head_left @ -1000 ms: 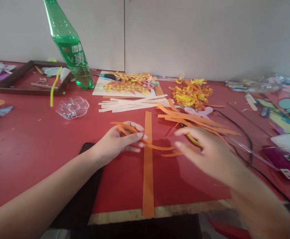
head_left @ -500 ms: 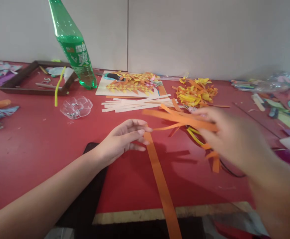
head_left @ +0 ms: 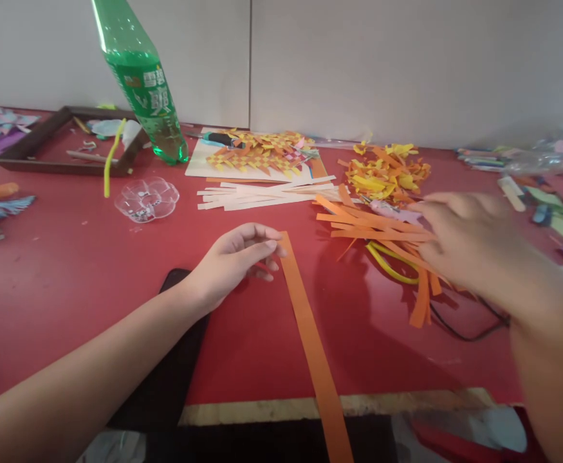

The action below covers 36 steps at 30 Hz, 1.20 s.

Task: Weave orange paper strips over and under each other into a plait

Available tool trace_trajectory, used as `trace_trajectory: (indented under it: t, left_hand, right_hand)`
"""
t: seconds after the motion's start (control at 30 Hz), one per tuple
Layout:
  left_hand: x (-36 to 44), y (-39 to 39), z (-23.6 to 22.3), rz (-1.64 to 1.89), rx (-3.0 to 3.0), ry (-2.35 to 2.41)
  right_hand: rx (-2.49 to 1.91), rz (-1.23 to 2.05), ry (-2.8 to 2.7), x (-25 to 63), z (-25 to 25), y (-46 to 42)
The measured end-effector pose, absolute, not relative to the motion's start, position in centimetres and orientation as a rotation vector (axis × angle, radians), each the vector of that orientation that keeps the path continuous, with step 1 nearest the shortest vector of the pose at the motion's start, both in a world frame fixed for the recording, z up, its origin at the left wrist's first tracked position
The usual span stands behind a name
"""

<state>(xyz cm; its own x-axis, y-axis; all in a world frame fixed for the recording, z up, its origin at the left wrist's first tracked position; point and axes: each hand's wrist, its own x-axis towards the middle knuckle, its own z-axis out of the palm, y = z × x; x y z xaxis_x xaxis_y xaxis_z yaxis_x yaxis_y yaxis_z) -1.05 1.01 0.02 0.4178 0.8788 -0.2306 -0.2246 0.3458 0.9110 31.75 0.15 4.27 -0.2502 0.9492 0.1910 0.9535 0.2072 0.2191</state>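
Observation:
My left hand [head_left: 235,260] is curled, thumb close to the forefinger, at the upper end of a long orange paper strip [head_left: 305,321]. The strip runs down past the front edge of the red table. On the right, my right hand [head_left: 469,238] is slightly blurred, its thumb and forefinger apart at the right ends of a loose bundle of orange paper strips [head_left: 372,226]. The bundle is spread over a yellow loop-shaped handle [head_left: 390,265]. Pale paper strips [head_left: 262,194] lie farther back.
Yellow and orange scraps [head_left: 387,172] are heaped behind the bundle. A woven paper piece [head_left: 257,155] and a cutter [head_left: 221,139] lie on a board. A green bottle [head_left: 150,96], clear flower-shaped dish [head_left: 147,200] and dark frame [head_left: 35,166] stand left. A black flat object [head_left: 165,360] is under my left forearm.
My right hand has moved right, and the orange bundle that it held in the air now rests on the pile. My left hand stays at the end of the long strip.

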Motion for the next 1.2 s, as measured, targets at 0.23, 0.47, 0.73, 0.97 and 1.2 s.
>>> trace_trajectory:
  t: [0.23,0.47,0.73,0.97,1.2]
  left_hand:
    - [-1.0,1.0,0.1,0.877,0.922,0.883]
    - [-1.0,1.0,-0.1,0.903,0.964,0.892]
    - [-1.3,0.3,-0.3,0.895,1.578,0.979]
    - [-1.3,-0.2,0.1,0.727,1.59,0.746]
    - [-1.5,0.5,0.0,0.786,1.48,0.723]
  right_hand:
    - [-1.502,0.095,-2.46,20.2,1.6,-4.3]
    - [-1.379,0.273,-2.504,18.3,-1.4,-5.4]
    - [-1.348,0.868,-2.03,19.2,0.0,-4.8]
    - [-1.385,1.205,-1.822,20.8,1.9,-3.9]
    - [-1.587,1.371,-1.882,23.0,3.4,-3.2]
